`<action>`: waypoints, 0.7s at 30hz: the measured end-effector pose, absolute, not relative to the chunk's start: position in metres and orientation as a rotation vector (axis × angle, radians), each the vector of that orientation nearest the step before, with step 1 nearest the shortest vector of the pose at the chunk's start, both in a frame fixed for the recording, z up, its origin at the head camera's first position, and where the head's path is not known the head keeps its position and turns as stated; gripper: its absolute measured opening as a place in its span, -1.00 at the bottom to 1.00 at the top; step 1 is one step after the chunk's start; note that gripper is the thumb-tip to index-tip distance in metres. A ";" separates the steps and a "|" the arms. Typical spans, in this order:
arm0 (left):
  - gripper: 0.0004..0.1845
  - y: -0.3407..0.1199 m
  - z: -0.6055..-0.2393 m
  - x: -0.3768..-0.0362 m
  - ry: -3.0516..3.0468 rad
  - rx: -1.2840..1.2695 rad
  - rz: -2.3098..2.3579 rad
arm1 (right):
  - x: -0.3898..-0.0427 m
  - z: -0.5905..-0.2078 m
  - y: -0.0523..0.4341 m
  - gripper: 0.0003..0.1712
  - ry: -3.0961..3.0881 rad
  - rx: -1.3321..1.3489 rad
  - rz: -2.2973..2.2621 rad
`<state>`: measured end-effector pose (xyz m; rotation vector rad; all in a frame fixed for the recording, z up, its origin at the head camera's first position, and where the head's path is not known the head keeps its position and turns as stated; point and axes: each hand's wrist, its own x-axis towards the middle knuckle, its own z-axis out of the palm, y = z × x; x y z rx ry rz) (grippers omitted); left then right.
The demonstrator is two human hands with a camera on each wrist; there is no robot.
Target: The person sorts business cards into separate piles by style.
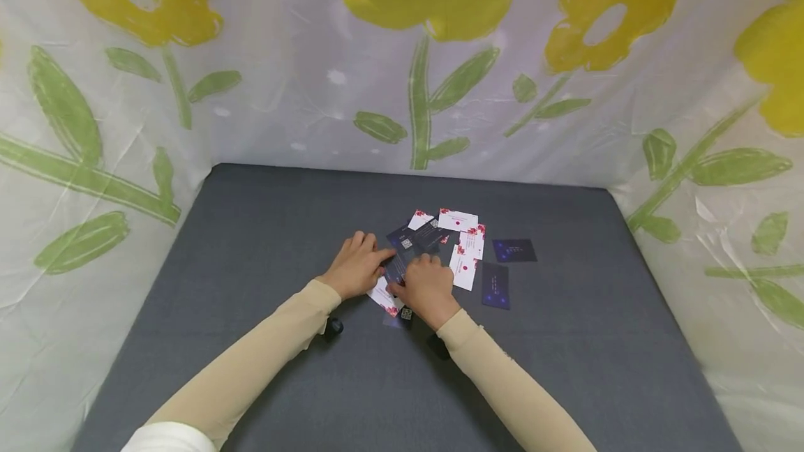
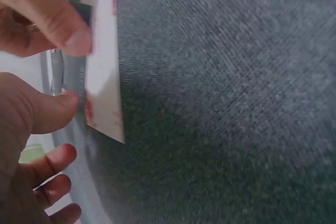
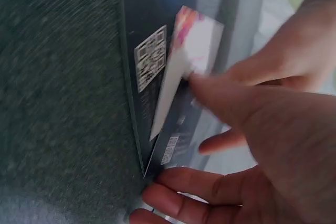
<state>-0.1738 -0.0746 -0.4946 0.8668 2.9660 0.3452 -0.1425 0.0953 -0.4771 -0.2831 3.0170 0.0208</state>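
Both hands are over a loose spread of dark blue and white cards. My left hand (image 1: 356,267) reaches in from the left, its straight index finger at the edge of a dark card (image 1: 397,268). My right hand (image 1: 429,284) bends over the same card, fingers relaxed. Between the two thumbs lies a white card (image 1: 381,296) with red flowers, partly covered. In the right wrist view, the right thumb (image 3: 210,90) touches the white card (image 3: 207,43), which slants over a dark card with a QR code (image 3: 151,59). Beside the left thumb (image 2: 60,109) is the white card (image 2: 105,82), tilted.
More white cards (image 1: 463,269) overlap to the right of the right hand. Two dark cards (image 1: 515,250) lie apart, farther right. Grey cloth (image 1: 270,222) covers the table, and a flower-printed curtain (image 1: 283,89) stands around its back and sides.
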 end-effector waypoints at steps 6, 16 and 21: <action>-0.49 -0.072 -0.499 -0.177 2.949 0.952 0.359 | -0.149 -0.474 0.098 -0.27 2.958 -0.252 -0.099; -0.95 -0.085 -0.467 -0.177 3.149 0.934 0.487 | -0.150 -0.451 0.109 -0.95 3.078 -0.511 -0.717; -0.96 -0.092 -0.434 -0.146 2.762 0.868 0.823 | -0.131 -0.421 0.136 -0.92 2.649 -0.471 -1.069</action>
